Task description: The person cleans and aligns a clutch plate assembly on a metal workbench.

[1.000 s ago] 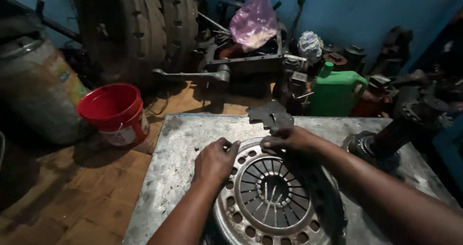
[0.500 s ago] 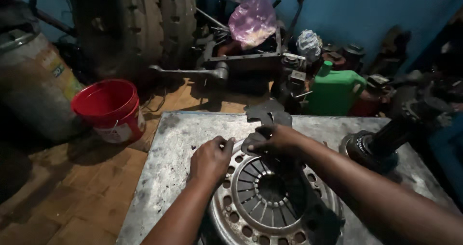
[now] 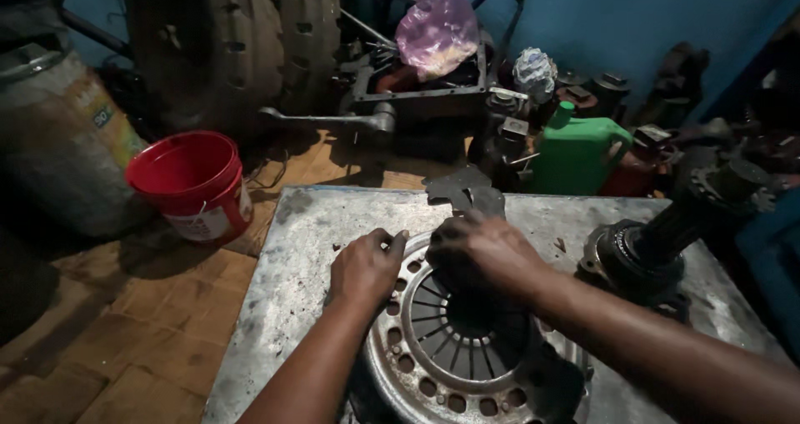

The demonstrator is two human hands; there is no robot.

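Resting on: the round metal clutch plate (image 3: 454,349) lies flat on the near part of the grey metal worktop (image 3: 275,307), its ring of holes and its radial spring fingers facing up.
Left hand: the left hand (image 3: 367,267) sits on the plate's far-left rim, fingers curled in loosely, thumb and fingertips pressed to the edge; whether it pinches something small there I cannot tell.
Right hand: the right hand (image 3: 483,253) lies palm down over the far rim, fingers bent and closed toward the edge; what sits under them is hidden.
Doing it well: as a judgement, both hands should keep even pressure on the rim so the heavy disc stays flat, with fingers kept clear of the gaps between the spring fingers.
Just beyond: a flat dark metal piece (image 3: 465,190) lies at the worktop's far edge, close to the right hand's knuckles.
Right side: a dark shaft with a flanged base (image 3: 667,240) stands on the worktop, apart from the plate.
Floor, left: a red bucket (image 3: 193,182) stands on the wooden floor (image 3: 100,341), beside a large drum (image 3: 50,140).
Behind: big tyres (image 3: 242,40), a green jug (image 3: 579,153) and a pink plastic bag (image 3: 437,28) sit along the blue wall (image 3: 625,15).
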